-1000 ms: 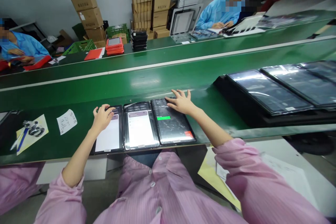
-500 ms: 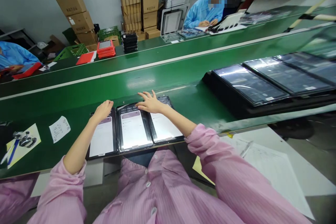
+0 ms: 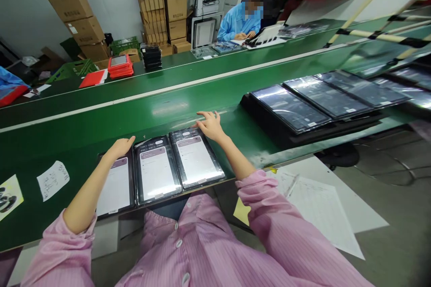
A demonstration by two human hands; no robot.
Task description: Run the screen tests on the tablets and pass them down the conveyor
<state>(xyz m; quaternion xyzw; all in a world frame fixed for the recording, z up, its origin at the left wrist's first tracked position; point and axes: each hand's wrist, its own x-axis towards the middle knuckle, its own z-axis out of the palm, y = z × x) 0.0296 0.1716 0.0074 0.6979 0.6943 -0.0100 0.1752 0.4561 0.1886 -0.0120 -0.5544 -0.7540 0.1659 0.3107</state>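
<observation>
Three tablets with lit white-and-purple screens lie side by side at the bench's near edge: the left tablet (image 3: 116,186), the middle tablet (image 3: 158,172) and the right tablet (image 3: 198,159). My left hand (image 3: 120,147) rests over the top of the left tablet, its fingers closed together and partly hidden below the hand. One fingertip points to the right there; whether anything is gripped does not show. At the top right corner of the right tablet is my right hand (image 3: 211,126), open with fingers spread, the lower fingers close to or touching the tablet's top edge.
Dark tablets (image 3: 289,105) lie on a black stack to the right. A handwritten paper slip (image 3: 53,179) lies left. Across the green bench (image 3: 168,107) are red cases (image 3: 120,66), a black stack (image 3: 151,57) and a person in blue (image 3: 232,22). Papers (image 3: 313,206) lie lower right.
The view has shifted rightward. My right hand has moved right, from above the gap between the middle and right tablets to the right tablet's far corner. My left hand stays at the left tablet.
</observation>
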